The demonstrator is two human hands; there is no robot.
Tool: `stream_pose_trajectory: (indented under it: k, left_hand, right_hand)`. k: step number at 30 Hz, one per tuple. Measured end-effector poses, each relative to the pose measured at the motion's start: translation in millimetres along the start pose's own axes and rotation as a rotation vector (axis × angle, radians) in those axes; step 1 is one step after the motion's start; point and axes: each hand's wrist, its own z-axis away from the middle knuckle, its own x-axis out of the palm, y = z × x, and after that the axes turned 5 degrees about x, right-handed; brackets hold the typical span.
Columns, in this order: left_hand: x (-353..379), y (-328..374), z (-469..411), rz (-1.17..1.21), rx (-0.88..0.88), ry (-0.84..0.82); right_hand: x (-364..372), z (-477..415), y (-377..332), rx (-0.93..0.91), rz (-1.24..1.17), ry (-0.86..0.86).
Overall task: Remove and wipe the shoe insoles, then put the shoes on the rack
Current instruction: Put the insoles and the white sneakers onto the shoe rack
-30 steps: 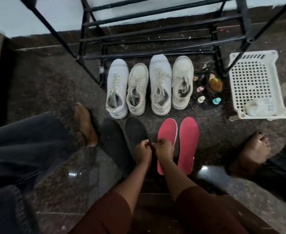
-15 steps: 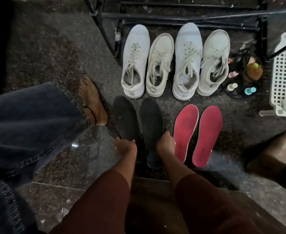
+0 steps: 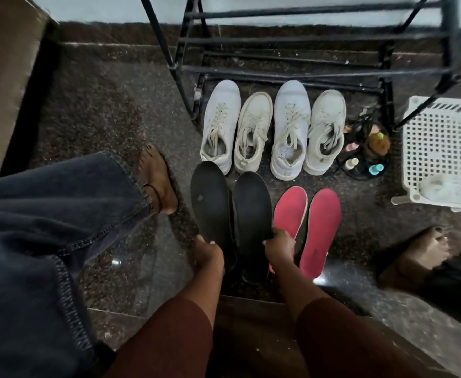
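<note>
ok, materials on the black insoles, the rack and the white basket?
Black insoles: matte, foam or fabric-topped by the look; no shine. Which, the view can't settle.
Rack: thin black bars with a slight sheen, likely painted metal.
Basket: white moulded grid walls, almost certainly plastic.

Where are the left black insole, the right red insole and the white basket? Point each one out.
left black insole (image 3: 210, 199): head view, middle of its dark top face.
right red insole (image 3: 322, 227): head view, centre of its red face.
white basket (image 3: 439, 143): head view, its perforated base.
</note>
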Motion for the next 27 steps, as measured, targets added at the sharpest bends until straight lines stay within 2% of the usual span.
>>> stream_pose_trajectory:
  k: [5,8,11,16,19,23,27]
  left_hand:
    - [-15.9,16.1,23.5,0.042,0.099,-0.024]
    - [-20.8,48.3,36.0,0.172,0.16,-0.06]
    - [-28.0,98.2,40.3,0.317,0.305,-0.087]
    - [-59.3,209.9,37.8,0.251,0.566,-0.108]
    - [-69.3,265.7,24.4,0.267,0.593,-0.162]
    - [-70.1,319.7,-5.9,0.299,0.6,-0.16]
    - [-63.6,360.5,-43.2,0.282,0.558,-0.147]
  right_hand:
    - [-28.3,13.2,-10.0,-0.071,-0.088,0.042]
    - [-49.8,16.2,-27.3,-0.117,-0.141,0.081]
    - [-82.7,14.1,-59.0,-0.203,-0.156,0.137]
    - [-142.2,4.5,-131.9,-0.369,-0.119,0.231]
    - [-168.9,-13.9,-175.6,-0.385,-0.061,0.263]
    - [-190.1,-46.9,-228.0,-0.34,-0.137,0.238]
    - [-198.8,-72.1,-267.0,-0.342,-0.169,0.286]
